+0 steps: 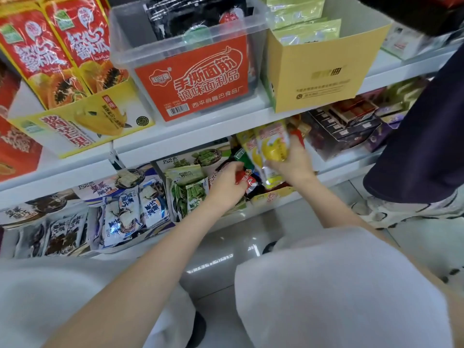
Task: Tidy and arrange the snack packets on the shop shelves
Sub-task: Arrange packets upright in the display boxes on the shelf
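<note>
White metal shelving (200, 126) fills the left and upper view, its tiers running off slantwise to the right. A pale shelf edge (334, 172) fronts the lower tier, and a small clear plastic price-tag holder (116, 159) hangs from the lip of the tier above. Below lies a glossy, light grey tiled floor (226, 247), where bright streaks of overhead lamps glare back near the shelf foot. The light is even and cool, with soft shadows only. At the right stands another person's dark trouser leg (414, 146) above a pale, worn trainer (391, 212) planted on the tiles.
</note>
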The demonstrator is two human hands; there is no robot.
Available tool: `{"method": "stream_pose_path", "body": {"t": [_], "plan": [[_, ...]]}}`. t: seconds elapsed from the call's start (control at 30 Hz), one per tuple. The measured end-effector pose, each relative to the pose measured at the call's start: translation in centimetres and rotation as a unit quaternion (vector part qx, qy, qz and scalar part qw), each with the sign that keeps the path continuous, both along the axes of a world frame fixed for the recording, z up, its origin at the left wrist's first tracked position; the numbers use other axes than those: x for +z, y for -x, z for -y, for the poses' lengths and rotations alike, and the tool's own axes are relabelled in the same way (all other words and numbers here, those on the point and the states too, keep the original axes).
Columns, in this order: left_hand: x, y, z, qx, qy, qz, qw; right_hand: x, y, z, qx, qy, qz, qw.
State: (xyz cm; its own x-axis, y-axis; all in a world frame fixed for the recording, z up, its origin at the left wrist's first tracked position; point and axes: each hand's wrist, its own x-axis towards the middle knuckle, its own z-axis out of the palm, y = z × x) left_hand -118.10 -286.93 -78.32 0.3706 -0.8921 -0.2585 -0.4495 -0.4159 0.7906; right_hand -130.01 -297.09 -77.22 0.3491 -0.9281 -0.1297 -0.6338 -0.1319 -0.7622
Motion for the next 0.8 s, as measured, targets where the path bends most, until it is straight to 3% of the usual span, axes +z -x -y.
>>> {"method": "stream_pose_path", "body": {"t": [0.07,0.17,0.3,0.43,0.53,0.6,0.7,0.8], "plan": [[-0.2,-1.2,-0.3,0.053,0.024,0.059,0.997,1.0,1.8,0.6,-0.065,-0.009,0.083,0.994],[-0.8,-1.9,-0.1,0.105,0.009,0.069,0.992,1.1,4.6,0.9,-0.112,-0.001,0.14,0.984],[-1.1,-0.6,0.9,0.063,-0.036,0.05,0.996,0.0,6.5,0.3,-0.146,-0.025,0.148,0.978],[-1.4,0.7,2.8,0.041,-0.071,-0.042,0.996,-0.6,6.2,-0.3,-0.111,-0.011,0.114,0.987],[-1.7,1.4,3.1,0.047,-0.108,0.023,0.993,-0.5,5.3,-0.4,-0.083,0.012,0.108,0.991],[-1.5,0.8,2.7,0.077,-0.078,0.092,0.99,-0.4,4.9,-0.4,-0.112,0.03,0.116,0.986],[-0.4,-0.9,0.8,0.097,0.019,0.234,0.967,-0.6,5.1,-0.6,-0.176,0.041,0.133,0.975],[0.5,-0.8,-0.4,0.006,0.119,0.298,0.947,-1.1,5.9,-1.2,-0.216,0.025,0.16,0.963]]}}
